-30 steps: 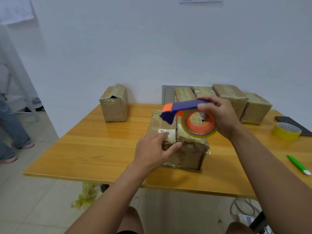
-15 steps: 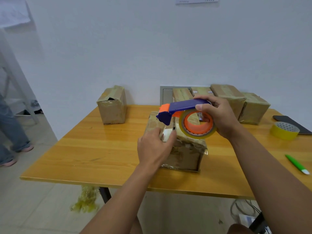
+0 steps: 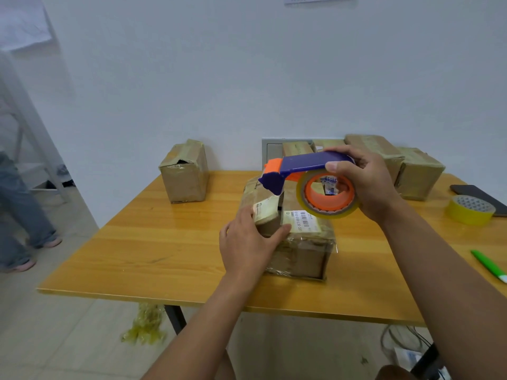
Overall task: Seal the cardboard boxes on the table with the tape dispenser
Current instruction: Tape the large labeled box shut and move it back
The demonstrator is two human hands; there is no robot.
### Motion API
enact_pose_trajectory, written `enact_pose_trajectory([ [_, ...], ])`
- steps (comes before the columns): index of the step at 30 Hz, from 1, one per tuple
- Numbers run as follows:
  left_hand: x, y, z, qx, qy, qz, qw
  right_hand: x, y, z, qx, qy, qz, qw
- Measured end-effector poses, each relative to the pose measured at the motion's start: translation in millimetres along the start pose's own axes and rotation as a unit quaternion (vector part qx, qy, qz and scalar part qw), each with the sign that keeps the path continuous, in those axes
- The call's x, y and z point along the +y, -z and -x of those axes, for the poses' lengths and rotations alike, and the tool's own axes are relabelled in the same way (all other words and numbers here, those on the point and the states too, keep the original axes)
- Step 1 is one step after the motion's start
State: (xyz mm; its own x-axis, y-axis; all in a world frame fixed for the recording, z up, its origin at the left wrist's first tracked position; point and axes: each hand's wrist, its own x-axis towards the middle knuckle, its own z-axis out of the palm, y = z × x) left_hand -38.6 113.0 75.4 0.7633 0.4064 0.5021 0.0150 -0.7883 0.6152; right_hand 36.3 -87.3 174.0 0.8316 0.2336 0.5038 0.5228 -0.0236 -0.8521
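Note:
A cardboard box [image 3: 301, 250] wrapped in old tape stands in the middle of the wooden table [image 3: 164, 248]. Its top flaps are slightly apart, with a barcode label on the right flap. My left hand [image 3: 247, 242] grips the box's near left corner and presses the left flap. My right hand [image 3: 365, 185] holds the blue and orange tape dispenser [image 3: 310, 182] just above the box top, its blue nose pointing left and down at the seam.
One more box [image 3: 185, 171] stands at the back left; several boxes [image 3: 406, 165] line the back right by the wall. A yellow tape roll [image 3: 470, 209], a dark phone [image 3: 477, 193] and a green pen [image 3: 489, 266] lie at right. A person's legs [image 3: 16, 215] are on the floor at left.
My left hand has slid from the box's top to its near left corner and closed around it. The dispenser has stayed just above the box.

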Motion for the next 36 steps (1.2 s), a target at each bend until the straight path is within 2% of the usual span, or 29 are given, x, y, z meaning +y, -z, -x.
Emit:
enact_pose_trajectory([
  [10,-3.0,5.7,-3.1,-0.030,0.014,-0.010,0.999,0.6,-14.4,-5.9,0.046,-0.008,-0.010,0.999],
  [13,-5.7,4.5,-1.9,-0.016,0.003,-0.022,1.000,0.9,-17.4,-7.8,0.066,-0.021,-0.038,0.997],
  [18,-13.1,-1.4,-9.4,0.005,0.029,-0.064,0.998,6.4,-17.0,-10.8,0.105,-0.035,-0.051,0.993],
  [20,-15.4,-7.2,-6.7,0.081,-0.039,-0.084,0.992,9.0,-17.3,-12.7,0.111,-0.045,-0.051,0.991],
  [22,-17.0,-16.9,-0.7,0.146,-0.153,-0.095,0.973,9.3,-18.3,-14.3,0.109,-0.052,-0.048,0.992],
  [25,-16.9,-28.1,3.0,0.117,-0.268,-0.090,0.952,4.2,-21.2,-17.0,0.104,-0.052,-0.059,0.991],
  [29,-16.5,-31.5,7.2,0.054,-0.269,-0.101,0.956,-3.4,-23.1,-20.6,0.090,-0.049,-0.057,0.993],
  [36,-15.1,-37.0,8.6,0.044,-0.302,-0.089,0.948,-6.4,-25.6,-21.7,0.064,-0.030,-0.027,0.997],
])
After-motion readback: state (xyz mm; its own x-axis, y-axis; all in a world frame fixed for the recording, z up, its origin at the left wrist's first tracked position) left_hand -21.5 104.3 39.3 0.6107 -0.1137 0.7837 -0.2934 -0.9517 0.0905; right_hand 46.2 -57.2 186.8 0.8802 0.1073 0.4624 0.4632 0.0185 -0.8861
